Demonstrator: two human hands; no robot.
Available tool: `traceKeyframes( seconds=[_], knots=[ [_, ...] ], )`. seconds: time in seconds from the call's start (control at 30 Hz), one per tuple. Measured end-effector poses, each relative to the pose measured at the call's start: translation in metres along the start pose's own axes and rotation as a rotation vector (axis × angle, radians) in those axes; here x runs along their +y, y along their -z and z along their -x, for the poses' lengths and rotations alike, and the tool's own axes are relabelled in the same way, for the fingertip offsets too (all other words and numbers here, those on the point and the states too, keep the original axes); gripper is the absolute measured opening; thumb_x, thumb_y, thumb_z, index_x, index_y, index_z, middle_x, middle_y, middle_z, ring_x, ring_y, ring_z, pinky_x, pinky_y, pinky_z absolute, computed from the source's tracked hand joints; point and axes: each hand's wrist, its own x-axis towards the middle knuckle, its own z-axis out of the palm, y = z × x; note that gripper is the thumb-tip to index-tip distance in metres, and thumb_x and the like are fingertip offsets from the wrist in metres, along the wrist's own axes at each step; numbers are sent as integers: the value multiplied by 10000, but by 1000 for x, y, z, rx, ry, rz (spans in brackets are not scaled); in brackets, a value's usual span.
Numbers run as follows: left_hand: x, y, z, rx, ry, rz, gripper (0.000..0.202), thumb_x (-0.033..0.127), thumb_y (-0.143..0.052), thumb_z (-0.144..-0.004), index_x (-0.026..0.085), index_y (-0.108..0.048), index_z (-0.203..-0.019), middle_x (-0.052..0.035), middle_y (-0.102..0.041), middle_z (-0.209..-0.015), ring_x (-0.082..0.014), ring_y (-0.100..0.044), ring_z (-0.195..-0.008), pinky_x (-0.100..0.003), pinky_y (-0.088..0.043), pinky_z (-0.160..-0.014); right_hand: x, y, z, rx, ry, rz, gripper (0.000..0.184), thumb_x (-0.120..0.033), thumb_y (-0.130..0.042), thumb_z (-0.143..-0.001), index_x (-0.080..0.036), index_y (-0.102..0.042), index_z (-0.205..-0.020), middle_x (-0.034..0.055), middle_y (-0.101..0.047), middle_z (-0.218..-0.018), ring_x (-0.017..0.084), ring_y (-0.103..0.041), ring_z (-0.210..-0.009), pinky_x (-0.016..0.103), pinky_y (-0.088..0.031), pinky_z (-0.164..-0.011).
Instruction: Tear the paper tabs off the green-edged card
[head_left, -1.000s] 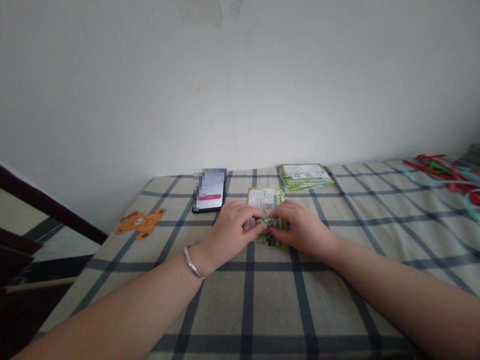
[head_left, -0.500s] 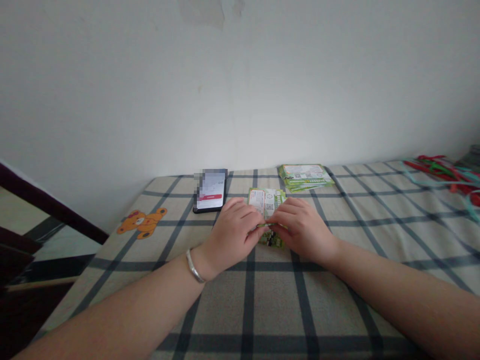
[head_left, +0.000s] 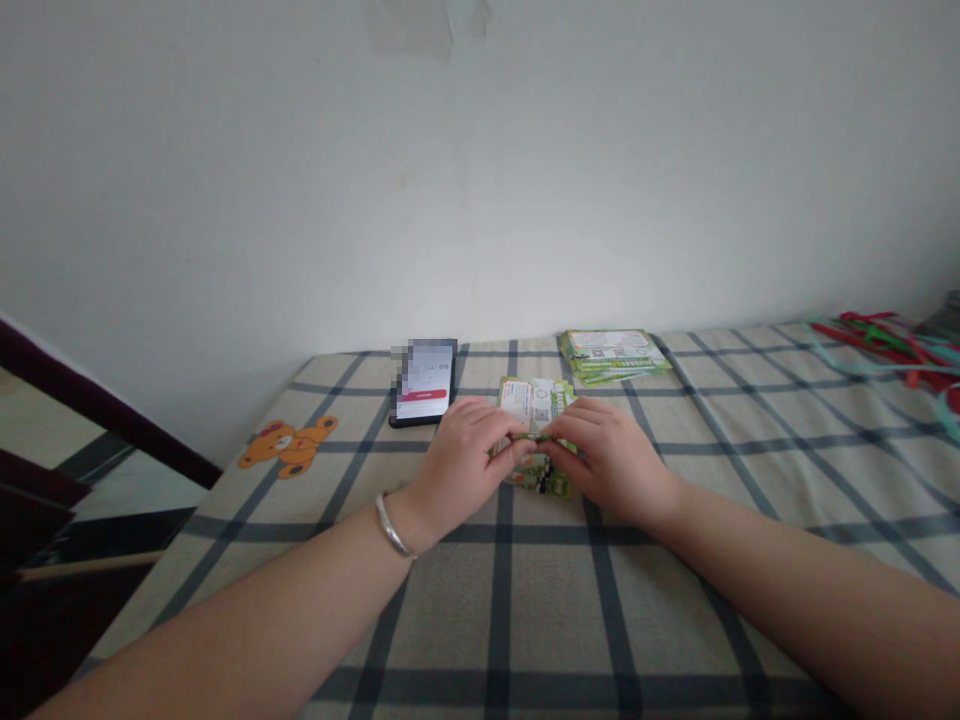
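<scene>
My left hand (head_left: 476,450), with a silver bangle at its wrist, pinches the near edge of a green-and-white printed card (head_left: 536,402). My right hand (head_left: 606,455) grips the same edge from the other side, thumbs and fingertips almost meeting. White panels with print and a small square code show beyond my fingers. Below them a green, picture-covered part (head_left: 546,478) shows; whether it is the same card or another one under it, I cannot tell. My fingers hide much of the middle.
Behind my right hand lies a stack of similar green cards (head_left: 615,352), by the wall. A phone (head_left: 425,380) with its screen lit rests left of my hands. Red, green and pale blue ribbons (head_left: 885,340) are heaped at far right. A bear picture (head_left: 289,445) marks the checked cloth (head_left: 555,610).
My hands stay in almost the same place. The held edge between my fingertips shows a little more, as does the picture-covered part below. The whole view has shifted slightly.
</scene>
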Motion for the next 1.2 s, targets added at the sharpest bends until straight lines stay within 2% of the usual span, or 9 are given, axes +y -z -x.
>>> traceKeyframes(
  seconds=[0.17,0.27,0.43,0.67,0.8,0.97,1.1,1.2],
  knots=[
    [-1,-2,2,1,72,35,86,260,-649,-843,181,-626,-866,-26,-638,-822,-200,-574,-848,-360,-447,-798,3,-4,3,56,-212,-201,99,-238,-623,-846,-186,-605,-764,23,-623,-735,157,-557,-705,281,-413,-641],
    [-2,-3,3,-24,95,48,85,269,-627,-857,186,-626,-875,-29,-633,-842,-200,-578,-856,-359,-455,-793,4,-5,4,66,-286,-292,91,-234,-635,-828,-198,-596,-755,11,-622,-730,146,-562,-688,272,-421,-624],
    [-5,-5,4,1,99,12,74,254,-623,-864,180,-622,-864,-36,-627,-839,-204,-570,-854,-357,-448,-782,4,-7,3,44,-281,-282,54,-240,-668,-786,-206,-628,-773,15,-639,-753,155,-578,-714,282,-434,-647],
    [0,-3,2,17,-31,-95,85,226,-605,-872,171,-585,-810,-22,-615,-768,-193,-550,-797,-363,-435,-791,5,-9,2,-14,-279,-228,85,-242,-643,-803,-187,-633,-739,38,-634,-750,178,-580,-731,308,-431,-663],
    [4,-2,2,0,-83,-148,84,220,-571,-886,176,-562,-815,-20,-604,-764,-191,-544,-799,-377,-439,-835,5,-7,1,-51,-276,-299,109,-206,-637,-799,-182,-605,-697,27,-626,-723,159,-568,-700,286,-425,-643],
    [-1,-1,2,51,-102,-99,125,304,-608,-881,182,-583,-867,-21,-626,-794,-185,-563,-815,-370,-449,-842,6,-6,2,-27,-291,-370,133,-222,-620,-814,-190,-597,-686,12,-617,-702,151,-556,-683,277,-414,-626],
    [-3,-1,3,-19,-72,-67,224,359,-543,-916,168,-589,-808,-40,-618,-770,-199,-558,-821,-366,-456,-801,6,-7,4,21,-313,-410,116,-238,-630,-816,-199,-613,-709,4,-628,-717,148,-567,-694,280,-424,-645],
    [-1,-1,3,-82,-77,-47,295,319,-437,-961,167,-581,-754,-38,-601,-725,-195,-547,-790,-381,-444,-818,7,-7,5,35,-310,-438,100,-256,-649,-813,-202,-624,-732,9,-644,-745,153,-582,-720,287,-441,-672]
  ],
)
